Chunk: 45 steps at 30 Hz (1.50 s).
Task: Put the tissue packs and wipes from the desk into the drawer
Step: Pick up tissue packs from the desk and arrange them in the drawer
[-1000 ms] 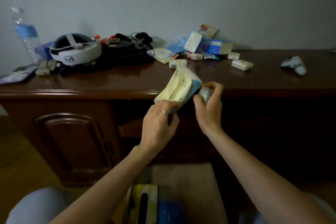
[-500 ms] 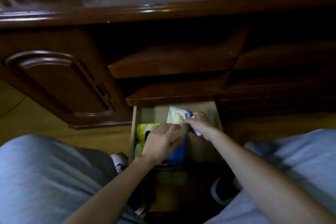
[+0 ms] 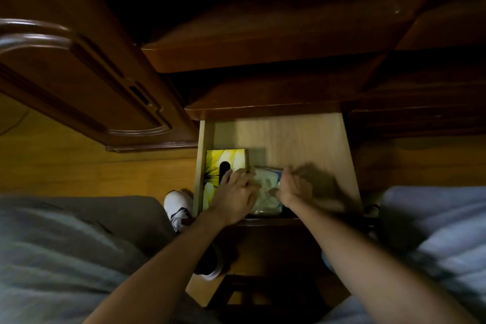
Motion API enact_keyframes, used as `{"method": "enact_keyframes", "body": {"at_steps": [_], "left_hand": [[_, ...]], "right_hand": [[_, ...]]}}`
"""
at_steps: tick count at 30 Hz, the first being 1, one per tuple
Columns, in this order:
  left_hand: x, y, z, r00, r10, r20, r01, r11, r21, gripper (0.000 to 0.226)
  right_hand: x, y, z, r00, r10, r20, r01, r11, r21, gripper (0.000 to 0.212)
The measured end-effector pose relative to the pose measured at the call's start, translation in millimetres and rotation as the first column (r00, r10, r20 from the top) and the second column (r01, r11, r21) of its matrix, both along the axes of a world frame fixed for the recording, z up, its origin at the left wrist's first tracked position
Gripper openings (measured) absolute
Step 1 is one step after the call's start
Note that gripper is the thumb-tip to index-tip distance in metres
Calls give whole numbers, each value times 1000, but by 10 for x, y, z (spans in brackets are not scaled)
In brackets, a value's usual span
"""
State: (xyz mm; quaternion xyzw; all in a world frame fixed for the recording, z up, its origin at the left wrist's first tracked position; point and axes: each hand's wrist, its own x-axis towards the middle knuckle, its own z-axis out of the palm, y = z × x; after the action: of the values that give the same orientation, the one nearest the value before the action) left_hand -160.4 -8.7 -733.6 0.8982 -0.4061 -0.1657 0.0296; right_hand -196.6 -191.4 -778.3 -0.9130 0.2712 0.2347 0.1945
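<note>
- Dim room, seen from above: a dark wooden counter (image 3: pixel 263 42) with a carved cabinet door (image 3: pixel 79 81) on the left and an orange-brown wooden floor (image 3: pixel 79 171) under it.
- At the foot of the counter a drawer (image 3: pixel 289 134) of pale wood stands pulled out toward the person; the far part of its bottom lies bare.
- Left hand (image 3: pixel 234 194): reaches into the drawer with its fingers spread and fairly straight, lying partly on the tissue box and touching the left edge of the tissue pack. It presses or steadies rather than grips.
- Right hand (image 3: pixel 292 187): blurred, fingers loosely extended over the right side of the tissue pack, touching it; no curl round it can be made out, so it looks released or nearly so.
- Tissue pack (image 3: pixel 265 192): a pale, soft pack with a blue corner, lying flat in the near part of the drawer between the two hands.
- Tissue box (image 3: pixel 223 163): yellow, with a dark oval slot, set against the drawer's left wall, just beside the pack.
- Grey trouser legs (image 3: pixel 65 244) fill the lower corners; a white shoe (image 3: pixel 177 205) shows left of the drawer.
</note>
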Motion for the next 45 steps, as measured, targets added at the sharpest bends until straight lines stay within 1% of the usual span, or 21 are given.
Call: {"method": "enact_keyframes", "body": {"at_steps": [3,5,7,9,10,13,15,17,22,26,28,31,32,34,36,37,39,40,42,44,45], "left_hand": [[8,-39,-75,992,-118,39,111,984,139,33],[11,-87,-71,989,-131,75,114,973,200,40],[20,-161,-67,988,-123,90,100,970,222,48],[43,-238,-69,988,-127,85,100,957,273,52],[54,-272,-71,990,-119,74,90,946,312,61],[65,-342,-116,992,-100,80,61,918,391,87],[54,-374,-154,988,-104,116,46,906,420,93],[51,-391,-199,986,-79,144,12,910,415,92],[55,-399,-271,986,-70,153,0,909,416,94],[68,-332,-205,985,-99,141,36,918,394,87],[86,-277,-111,989,-89,115,50,949,310,72],[90,-233,88,998,-20,65,11,991,135,52],[75,-225,146,998,14,67,-19,997,78,48],[30,-201,253,995,69,76,-70,997,12,44],[-30,-123,288,995,87,51,-88,996,7,44],[-68,-64,277,996,86,28,-87,996,13,43],[-130,54,226,996,86,-33,-84,996,39,38],[-149,97,182,995,84,-53,-81,995,55,38],[-166,133,86,996,73,-44,-70,995,71,42],[-176,125,3,996,83,-18,-82,994,72,49],[-183,121,-47,996,92,-7,-91,993,79,54]], "right_hand": [[64,-157,-1,989,-130,63,118,979,167,60],[74,-300,18,966,-222,133,188,955,228,58],[44,-386,-6,976,-194,103,157,943,292,66],[-13,-345,-64,998,-66,9,58,926,372,66],[-41,-302,-105,999,-36,-9,37,912,409,64],[-79,-225,-178,996,-82,22,61,869,491,61],[-58,-282,-172,990,-138,8,110,823,557,59],[-45,-362,-155,987,-157,-17,136,793,593,60],[-84,-331,-82,988,-156,-18,136,796,590,63],[-140,-334,80,994,-111,-22,106,849,518,68],[-147,-390,234,988,-149,-35,149,892,427,74],[-191,-480,444,978,-188,-94,209,917,340,67],[-235,-520,485,984,-145,-105,171,937,306,64],[-356,-615,549,986,24,-165,8,982,189,56],[-495,-686,572,958,168,-234,-156,985,69,51],[-553,-709,566,944,207,-259,-208,978,22,50],[-597,-720,576,942,232,-241,-252,966,-53,54],[-577,-720,571,951,250,-184,-269,959,-87,59],[-483,-704,528,940,324,-107,-333,940,-74,65],[-383,-656,467,908,394,-143,-395,918,19,59],[-356,-639,432,884,427,-191,-428,903,41,52]]}}
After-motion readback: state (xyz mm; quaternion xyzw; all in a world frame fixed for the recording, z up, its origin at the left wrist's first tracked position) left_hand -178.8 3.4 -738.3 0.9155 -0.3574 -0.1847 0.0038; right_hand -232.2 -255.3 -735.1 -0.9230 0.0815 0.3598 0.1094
